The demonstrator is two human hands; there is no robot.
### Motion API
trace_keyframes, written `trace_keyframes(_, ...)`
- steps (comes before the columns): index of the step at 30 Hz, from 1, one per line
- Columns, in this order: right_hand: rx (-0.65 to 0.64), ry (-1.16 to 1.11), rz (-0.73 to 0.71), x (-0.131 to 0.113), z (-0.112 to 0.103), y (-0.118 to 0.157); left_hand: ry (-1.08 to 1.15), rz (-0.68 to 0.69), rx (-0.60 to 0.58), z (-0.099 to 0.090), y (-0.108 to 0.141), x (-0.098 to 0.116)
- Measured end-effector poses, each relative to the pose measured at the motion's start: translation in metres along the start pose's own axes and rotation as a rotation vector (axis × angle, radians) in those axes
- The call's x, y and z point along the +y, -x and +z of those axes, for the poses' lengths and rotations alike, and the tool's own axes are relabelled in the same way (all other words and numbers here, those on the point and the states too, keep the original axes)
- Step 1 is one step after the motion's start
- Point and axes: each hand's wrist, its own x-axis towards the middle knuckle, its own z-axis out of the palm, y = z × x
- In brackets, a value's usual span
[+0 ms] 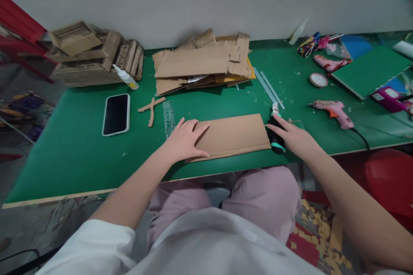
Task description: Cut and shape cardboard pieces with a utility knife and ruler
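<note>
My left hand [185, 139] lies with spread fingers on the left end of a rectangular cardboard piece [234, 135] near the table's front edge. Just beyond that hand is a clear plastic ruler [168, 116], its lower end close to my fingers. At the cardboard's right end lies a utility knife [276, 137] with a black and teal handle, its tip pointing away from me. My right hand [295, 135] reaches across the knife from the right, fingers stretched over its handle. The underside of this hand is hidden.
On the green table [80, 159] are a phone [116, 114], crossed cardboard strips [151, 109], a glue bottle [126, 78], a cardboard construction [90, 60] and stacked cardboard [193, 62]. Glue sticks [268, 88], a pink glue gun [334, 109], tape [318, 80] and a green board [371, 71] lie right.
</note>
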Motion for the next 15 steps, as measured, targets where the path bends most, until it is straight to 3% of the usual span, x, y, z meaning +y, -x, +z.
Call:
trace_keyframes(3, 0.136, -0.033, 0.072, -0.001, -0.010, 0.002, -0.031, -0.061, 0.068, -0.010, -0.001, 0.000)
trace_keyframes(6, 0.461, -0.184, 0.258, -0.013, -0.027, 0.007, -0.024, -0.137, 0.116, -0.024, 0.002, -0.003)
trace_keyframes(9, 0.713, -0.487, 0.469, -0.037, -0.042, 0.015, 0.200, -0.206, 0.134, -0.038, 0.010, -0.009)
trace_keyframes(12, 0.608, -0.894, 0.568, -0.061, -0.049, 0.011, 0.526, -0.287, 0.241, -0.048, 0.015, -0.010)
trace_keyframes(15, 0.446, -1.239, 0.568, -0.070, -0.052, -0.015, 0.885, -0.345, 0.410, -0.050, 0.011, -0.004)
